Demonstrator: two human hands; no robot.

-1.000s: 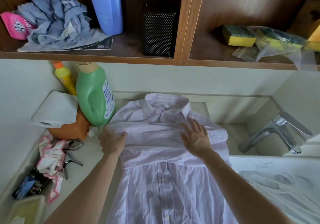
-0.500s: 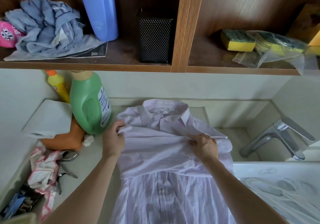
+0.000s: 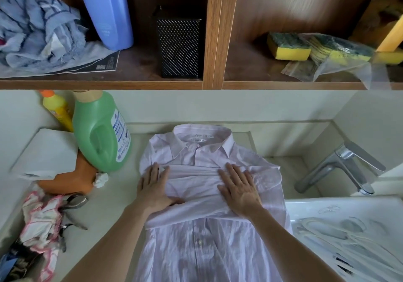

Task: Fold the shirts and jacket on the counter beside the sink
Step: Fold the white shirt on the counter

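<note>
Pale pink striped button-up shirt [image 3: 202, 244] lies face up on the cream surface [image 3: 104, 220], just right of the green plastic detergent bottle [image 3: 98, 133], its collar turned away from the person and a sleeve folded across the chest. The left grip [image 3: 155, 189], a bare hand nearer the bottle, rests flat on that fold, fingers straight, clamping nothing. The right grip [image 3: 238, 191], farther right of the bottle, presses flat likewise, fingers spread.
</note>
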